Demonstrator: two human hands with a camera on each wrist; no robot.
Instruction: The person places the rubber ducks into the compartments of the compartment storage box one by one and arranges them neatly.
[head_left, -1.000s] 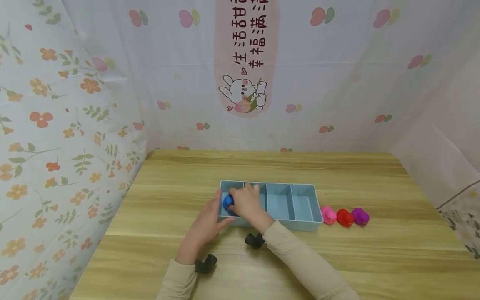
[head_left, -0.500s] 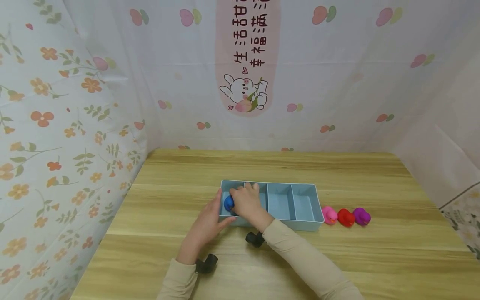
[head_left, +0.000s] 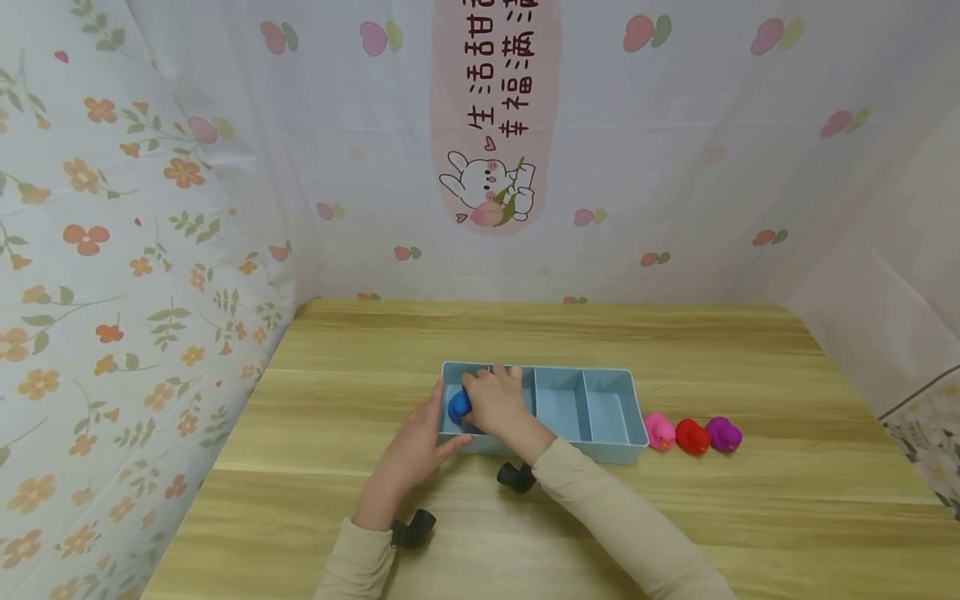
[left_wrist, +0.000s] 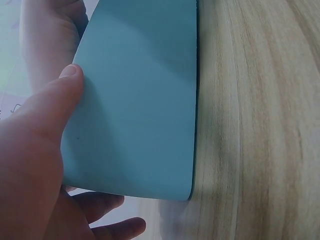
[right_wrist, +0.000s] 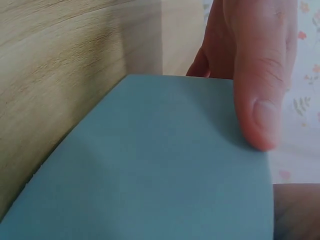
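Note:
A light-blue divided box (head_left: 611,451) stands on the table. At its left end my left hand (head_left: 411,443) grips the near corner, thumb on the front wall and fingers along the end wall. In the left wrist view that thumb (left_wrist: 70,80) lies on the rim of the box (left_wrist: 135,110). My right hand (head_left: 497,406) reaches into the left part of the box and pinches a blue rubber duck (head_left: 458,407) in the leftmost compartment. The right hand partly covers the duck. Only the box wall (right_wrist: 150,150) and the left hand (right_wrist: 260,75) show clearly in the right wrist view.
Right of the box, a pink duck (head_left: 660,431), a red duck (head_left: 692,437) and a purple duck (head_left: 723,434) lie in a row on the wooden table (head_left: 337,350). Patterned cloth (head_left: 360,167) hangs behind and at the sides. Each wrist carries a black camera mount (head_left: 413,529).
My right hand and forearm have shifted slightly to the right over the box. The left hand, the box and the row of ducks keep their places.

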